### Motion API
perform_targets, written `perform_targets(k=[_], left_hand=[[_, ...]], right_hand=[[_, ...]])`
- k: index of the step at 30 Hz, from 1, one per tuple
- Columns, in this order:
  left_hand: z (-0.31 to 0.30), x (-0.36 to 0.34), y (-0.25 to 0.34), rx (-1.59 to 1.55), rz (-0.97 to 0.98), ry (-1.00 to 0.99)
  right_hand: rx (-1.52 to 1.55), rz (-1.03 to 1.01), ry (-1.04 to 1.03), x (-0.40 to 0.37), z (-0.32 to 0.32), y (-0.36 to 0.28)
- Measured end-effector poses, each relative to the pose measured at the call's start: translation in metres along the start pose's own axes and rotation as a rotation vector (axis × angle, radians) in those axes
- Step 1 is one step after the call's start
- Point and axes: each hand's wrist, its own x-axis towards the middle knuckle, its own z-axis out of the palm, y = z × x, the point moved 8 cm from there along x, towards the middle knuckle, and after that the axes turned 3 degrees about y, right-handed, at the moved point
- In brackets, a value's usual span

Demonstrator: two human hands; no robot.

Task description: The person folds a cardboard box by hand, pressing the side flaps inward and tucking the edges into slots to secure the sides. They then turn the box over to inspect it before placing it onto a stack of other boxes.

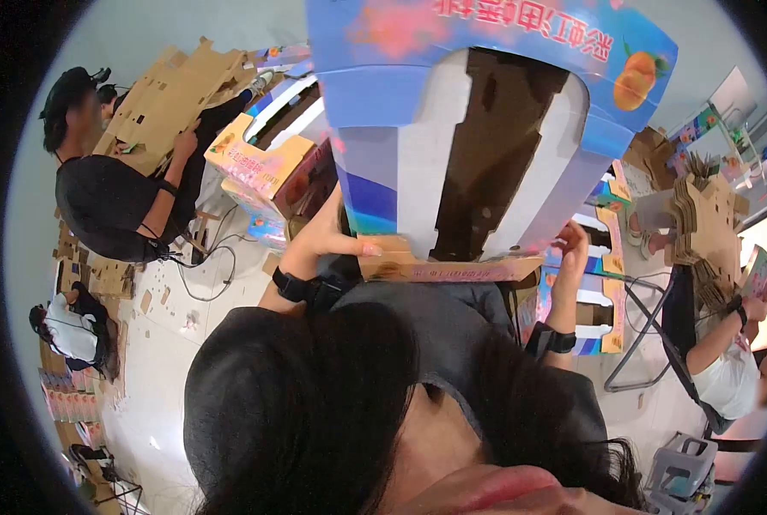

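I hold up a printed cardboard fruit box (368, 94) in front of my chest. It is blue and purple with peach pictures and upside-down lettering, and its large cut-out shows white flaps and a brown inside. My left hand (327, 236) grips the near left corner, thumb on the yellowish edge and the other fingers mostly hidden behind. At the near right side, my right hand (572, 249) has its fingers bent against the box, the contact partly hidden. Both wrists wear black bands.
Stacked printed boxes (267, 167) stand at left, and more boxes (602, 305) at right beside a folding metal frame (636, 335). People handle cardboard on both sides. Flat cardboard (701, 232) is piled at right. Cables (220, 275) and scraps lie on the floor. A grey plastic stool (682, 468) is lower right.
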Motion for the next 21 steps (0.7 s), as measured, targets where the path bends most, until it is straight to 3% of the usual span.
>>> perform_targets(k=[4, 6, 9, 11, 13, 15, 18, 21], left_hand=[[0.004, 0.001, -0.008, 0.001, -0.113, -0.082], [0.003, -0.001, -0.015, -0.030, -0.133, -0.063], [-0.002, -0.005, -0.018, -0.086, -0.188, -0.021], [-0.005, -0.006, -0.020, -0.126, -0.200, 0.000], [-0.007, -0.006, -0.024, -0.149, -0.201, 0.006], [-0.009, -0.005, -0.030, -0.153, -0.190, -0.001], [-0.006, -0.006, -0.029, -0.156, -0.170, -0.035], [-0.005, -0.009, -0.027, -0.099, -0.156, -0.101]], right_hand=[[0.166, 0.122, -0.039, 0.011, 0.022, -0.022], [0.235, 0.225, -0.204, -0.001, 0.038, -0.016], [0.063, 0.164, -0.435, -0.010, 0.067, -0.025], [0.143, 0.441, -0.373, -0.016, 0.074, -0.019], [0.201, 0.531, -0.334, -0.020, 0.076, -0.017], [0.241, 0.436, -0.327, -0.018, 0.077, -0.021], [-0.016, 0.512, -0.558, -0.024, 0.073, -0.013], [-0.237, 0.344, -0.713, -0.022, 0.067, -0.044]])
